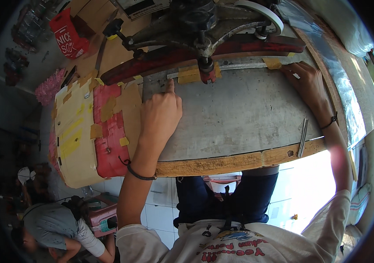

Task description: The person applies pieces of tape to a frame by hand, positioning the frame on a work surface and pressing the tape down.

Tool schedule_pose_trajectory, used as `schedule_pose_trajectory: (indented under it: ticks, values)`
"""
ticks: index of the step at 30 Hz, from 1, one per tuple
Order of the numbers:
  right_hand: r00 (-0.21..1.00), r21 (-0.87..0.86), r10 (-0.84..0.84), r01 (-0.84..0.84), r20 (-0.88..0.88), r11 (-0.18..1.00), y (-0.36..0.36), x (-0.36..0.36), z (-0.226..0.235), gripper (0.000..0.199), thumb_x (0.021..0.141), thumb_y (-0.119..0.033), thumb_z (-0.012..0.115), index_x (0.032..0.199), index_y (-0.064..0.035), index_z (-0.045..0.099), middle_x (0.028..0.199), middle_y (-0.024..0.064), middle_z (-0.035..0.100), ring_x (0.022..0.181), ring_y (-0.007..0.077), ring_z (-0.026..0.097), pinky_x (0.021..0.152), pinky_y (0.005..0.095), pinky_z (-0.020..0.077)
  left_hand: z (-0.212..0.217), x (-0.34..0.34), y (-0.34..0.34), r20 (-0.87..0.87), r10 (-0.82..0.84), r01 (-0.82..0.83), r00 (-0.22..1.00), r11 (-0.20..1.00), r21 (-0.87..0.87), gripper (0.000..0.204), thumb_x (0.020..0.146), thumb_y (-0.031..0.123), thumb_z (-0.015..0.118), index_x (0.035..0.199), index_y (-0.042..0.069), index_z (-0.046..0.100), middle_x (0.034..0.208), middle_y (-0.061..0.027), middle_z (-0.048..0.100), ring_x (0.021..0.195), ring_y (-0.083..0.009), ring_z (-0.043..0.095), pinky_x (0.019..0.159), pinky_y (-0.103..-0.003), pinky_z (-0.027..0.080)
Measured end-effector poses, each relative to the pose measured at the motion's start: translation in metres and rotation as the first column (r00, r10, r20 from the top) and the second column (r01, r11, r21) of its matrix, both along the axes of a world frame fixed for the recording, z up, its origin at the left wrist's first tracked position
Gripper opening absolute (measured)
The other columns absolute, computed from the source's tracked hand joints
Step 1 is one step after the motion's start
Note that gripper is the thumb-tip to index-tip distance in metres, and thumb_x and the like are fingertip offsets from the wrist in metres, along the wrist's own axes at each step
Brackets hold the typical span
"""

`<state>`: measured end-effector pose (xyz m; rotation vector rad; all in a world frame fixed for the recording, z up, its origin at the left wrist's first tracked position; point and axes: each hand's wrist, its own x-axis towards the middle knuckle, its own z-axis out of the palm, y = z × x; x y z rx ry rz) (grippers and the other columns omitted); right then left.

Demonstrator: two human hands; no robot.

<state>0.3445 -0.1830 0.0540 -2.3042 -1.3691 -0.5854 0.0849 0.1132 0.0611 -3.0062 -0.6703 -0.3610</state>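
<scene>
Light fingertip could have let the strip skew

At the left of the frame, tape-patched sheets (77, 131) covered part of the counter (235, 118); a lifted edge could perhaps have snagged a forearm. Left of centre, the left hand (160, 109) had its index finger extended to the near end of the thin silver strip (244, 66), the other fingers curled; firm pressure or mere touch, I cannot tell. The strip lay across the upper middle, under tan tape (188, 78). If that tape gave way, uneven pushing would likely have turned the strip. The red-tipped prong (206, 72) of the heavy metal frame stood over it and might have pinched a straying finger. At upper right, the right hand (305, 83) had bent fingers beside another tape piece (272, 63); whether they pinched anything was unclear. Loose rods (303, 138), lower right, could have rolled off if bumped.
</scene>
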Motion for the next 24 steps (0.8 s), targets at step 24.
schedule_pose_trajectory:
  ticks: [24]
  values:
    - [1.0,-0.031,-0.022,0.023,0.008,0.999,0.0001,0.0002,0.0023,0.013,0.088,-0.013,0.073,0.101,-0.011,0.077,0.093,0.0061,0.075,0.078,0.0237,0.072,0.07,0.0364,0.058,-0.0031,0.0072,-0.0012,0.048,-0.036,0.038,0.998,0.999,-0.033,0.044,0.093,0.019,0.055,0.134,0.005,0.065,0.064,-0.0206,0.067,0.059,-0.0362,0.07,0.059,-0.047,0.059]
